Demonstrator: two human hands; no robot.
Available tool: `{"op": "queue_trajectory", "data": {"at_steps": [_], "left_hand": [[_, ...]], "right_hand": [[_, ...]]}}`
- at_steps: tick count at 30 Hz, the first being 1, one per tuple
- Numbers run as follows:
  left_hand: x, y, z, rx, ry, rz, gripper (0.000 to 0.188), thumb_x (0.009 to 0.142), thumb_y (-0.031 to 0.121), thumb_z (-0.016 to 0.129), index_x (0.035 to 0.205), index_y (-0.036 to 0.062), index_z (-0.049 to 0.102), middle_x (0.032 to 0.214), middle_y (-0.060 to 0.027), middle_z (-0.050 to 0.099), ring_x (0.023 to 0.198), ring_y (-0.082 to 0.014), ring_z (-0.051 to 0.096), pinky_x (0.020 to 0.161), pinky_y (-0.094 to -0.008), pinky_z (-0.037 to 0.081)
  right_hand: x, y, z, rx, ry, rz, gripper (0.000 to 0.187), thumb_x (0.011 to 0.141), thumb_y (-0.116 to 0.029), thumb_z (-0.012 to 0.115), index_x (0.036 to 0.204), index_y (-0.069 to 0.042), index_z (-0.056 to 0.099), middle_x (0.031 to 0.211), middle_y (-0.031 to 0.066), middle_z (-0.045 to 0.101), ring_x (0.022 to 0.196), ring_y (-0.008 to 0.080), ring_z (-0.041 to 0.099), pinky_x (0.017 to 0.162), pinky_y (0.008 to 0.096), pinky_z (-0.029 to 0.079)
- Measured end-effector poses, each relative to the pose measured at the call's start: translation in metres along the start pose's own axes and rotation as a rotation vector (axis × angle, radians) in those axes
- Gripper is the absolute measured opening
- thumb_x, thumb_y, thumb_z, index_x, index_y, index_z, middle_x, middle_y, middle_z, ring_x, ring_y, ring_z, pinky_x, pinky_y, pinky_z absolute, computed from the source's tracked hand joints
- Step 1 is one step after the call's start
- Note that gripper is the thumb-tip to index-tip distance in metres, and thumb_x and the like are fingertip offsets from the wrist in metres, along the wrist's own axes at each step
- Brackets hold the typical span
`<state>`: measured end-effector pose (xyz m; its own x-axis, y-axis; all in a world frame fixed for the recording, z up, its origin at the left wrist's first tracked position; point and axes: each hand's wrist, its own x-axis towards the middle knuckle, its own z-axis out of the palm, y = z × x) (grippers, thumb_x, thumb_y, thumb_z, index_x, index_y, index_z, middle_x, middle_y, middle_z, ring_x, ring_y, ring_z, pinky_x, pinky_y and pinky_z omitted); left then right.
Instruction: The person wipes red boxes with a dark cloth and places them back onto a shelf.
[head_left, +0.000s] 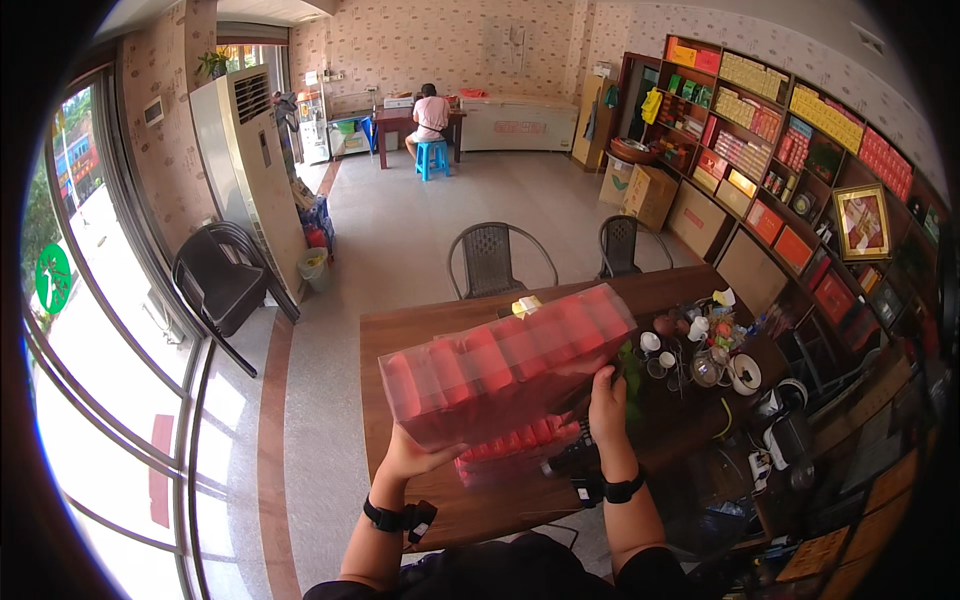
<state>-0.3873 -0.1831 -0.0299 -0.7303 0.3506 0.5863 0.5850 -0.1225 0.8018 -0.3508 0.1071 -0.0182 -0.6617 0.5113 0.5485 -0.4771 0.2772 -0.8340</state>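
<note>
Hands apart: my left hand (408,458) grips the red wrapped pack (505,362) at its lower end, my right hand (606,392) clasps its far side above the wooden table (420,330).

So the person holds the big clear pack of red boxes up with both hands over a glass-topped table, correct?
Not quite: the table is dark brown wood, not glass-topped. The head view shows it. The rest holds: the left hand and the right hand hold the big clear pack of red boxes up over it.
</note>
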Motion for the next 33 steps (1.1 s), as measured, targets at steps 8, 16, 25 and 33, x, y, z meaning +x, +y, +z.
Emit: {"op": "queue_trajectory", "data": {"at_steps": [8, 16, 25, 33], "left_hand": [[-0.008, -0.057, 0.012, 0.151, 0.045, -0.041, 0.088, 0.065, 0.018, 0.090, 0.134, 0.0022, 0.036, 0.121, -0.0153, 0.059, 0.110, -0.0266, 0.062, 0.089, -0.0406, 0.052], [-0.004, -0.012, 0.050, -0.059, 0.188, 0.020, 0.076, 0.065, 0.031, 0.090, 0.120, -0.0040, 0.051, 0.097, -0.0068, 0.066, 0.092, -0.0108, 0.060, 0.079, -0.0294, 0.050], [-0.004, 0.001, 0.078, -0.152, 0.446, -0.110, 0.077, 0.066, 0.038, 0.090, 0.120, -0.0011, 0.053, 0.104, -0.0069, 0.066, 0.096, -0.0140, 0.061, 0.086, -0.0310, 0.050], [-0.005, 0.007, 0.060, -0.272, 0.188, -0.144, 0.081, 0.069, 0.022, 0.088, 0.134, -0.0001, 0.045, 0.124, -0.0086, 0.060, 0.119, -0.0170, 0.054, 0.101, -0.0344, 0.043]], "right_hand": [[0.037, -0.021, 0.028, 0.288, 0.219, 0.038, 0.068, 0.098, -0.055, 0.051, 0.134, 0.002, 0.043, 0.122, 0.0079, 0.057, 0.102, 0.0124, 0.058, 0.084, 0.0298, 0.049], [0.033, -0.020, 0.042, -0.004, 0.272, -0.433, 0.073, 0.101, -0.056, 0.040, 0.147, 0.001, 0.034, 0.152, 0.0247, 0.030, 0.139, 0.0362, 0.032, 0.114, 0.0488, 0.022], [-0.032, -0.004, 0.050, -0.534, -0.454, -1.008, 0.073, 0.094, -0.072, 0.025, 0.154, -0.030, 0.028, 0.163, 0.0193, 0.008, 0.149, 0.0446, 0.006, 0.108, 0.0763, -0.001], [0.069, -0.081, 0.032, -0.613, -0.113, -0.997, 0.055, 0.094, -0.063, 0.045, 0.134, -0.027, 0.055, 0.146, 0.0104, 0.048, 0.135, 0.0319, 0.042, 0.111, 0.0670, 0.015]]}}
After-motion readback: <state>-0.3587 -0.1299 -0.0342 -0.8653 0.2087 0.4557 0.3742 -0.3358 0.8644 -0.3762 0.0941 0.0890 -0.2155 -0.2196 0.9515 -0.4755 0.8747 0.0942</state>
